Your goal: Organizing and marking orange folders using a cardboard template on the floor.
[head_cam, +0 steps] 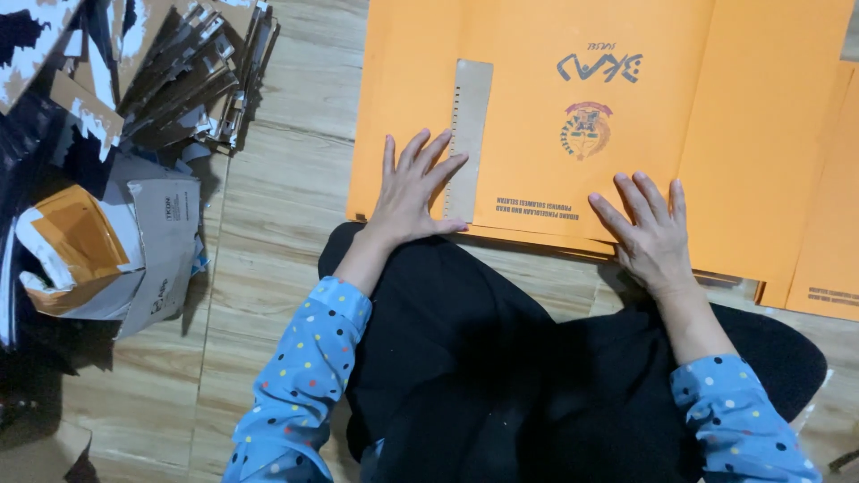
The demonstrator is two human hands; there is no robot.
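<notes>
Your left hand (413,190) lies flat with its grip spread, fingers fanned and pinching nothing, palm pressed on the near left part of the orange folder sheet (555,107) that lies open on the wooden floor (286,233). Its fingertips (455,163) touch the left edge of a pale cardboard strip (469,134) with a row of small holes, which lies upright on the sheet just beyond and to the right of that grip. Your right hand (651,233) is spread flat too, holding nothing, resting on the near edge of the same sheet, well to the right of the strip. The sheet's printed emblem (587,131) sits between the two grips and farther from you than either. Under the right grip the edges of more orange sheets (823,268) show, fanned out to its right and reaching past it. Your blue dotted sleeves (304,376) and black-clad lap (501,376) fill the near side, below both hands. Far to the left of the left grip, well apart from it, a heap of torn cardboard and paper scraps (116,241) lies on the floor, with a stack of dark folded boards (197,80) beyond it.
</notes>
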